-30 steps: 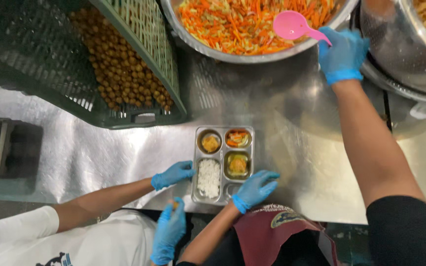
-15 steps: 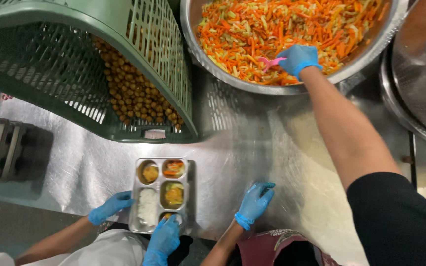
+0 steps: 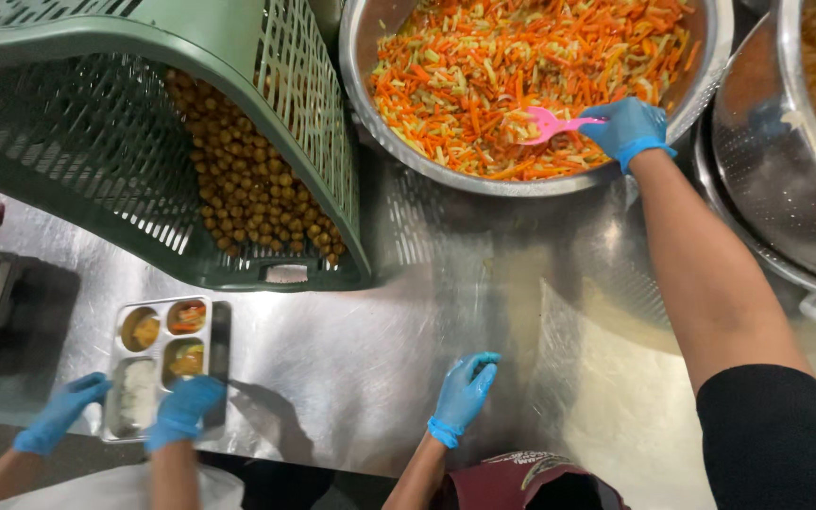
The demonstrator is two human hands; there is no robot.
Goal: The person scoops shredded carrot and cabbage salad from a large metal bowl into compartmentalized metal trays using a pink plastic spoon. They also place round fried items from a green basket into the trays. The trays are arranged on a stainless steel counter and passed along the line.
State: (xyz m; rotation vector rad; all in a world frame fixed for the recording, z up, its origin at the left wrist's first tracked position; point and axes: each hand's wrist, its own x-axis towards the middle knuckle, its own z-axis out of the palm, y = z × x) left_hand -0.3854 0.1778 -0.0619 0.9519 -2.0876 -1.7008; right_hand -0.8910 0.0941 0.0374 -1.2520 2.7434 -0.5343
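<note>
My right hand [image 3: 627, 127], in a blue glove, is shut on a pink plastic spoon [image 3: 550, 125]. The spoon's head lies in shredded carrot and vegetable salad [image 3: 512, 66] that fills a big steel bowl [image 3: 366, 113] at the top centre. My bare forearm and black sleeve run down to the lower right. My left hand is out of view. At the lower left, a steel compartment tray [image 3: 222, 349] with rice and curries lies on the steel table [image 3: 361, 359], held by two blue-gloved co-worker hands [image 3: 181, 408].
A green plastic crate [image 3: 96, 151] of small brown fried balls [image 3: 247, 189] stands tilted at the upper left. A second steel bowl [image 3: 776, 161] of fried food sits at the right edge. Another co-worker's gloved hand [image 3: 465, 389] rests flat on the table's near edge.
My right hand has brought the pink spoon down into the salad. The tray has gone left along the table, into another co-worker's hands. One gloved hand let go of it.
</note>
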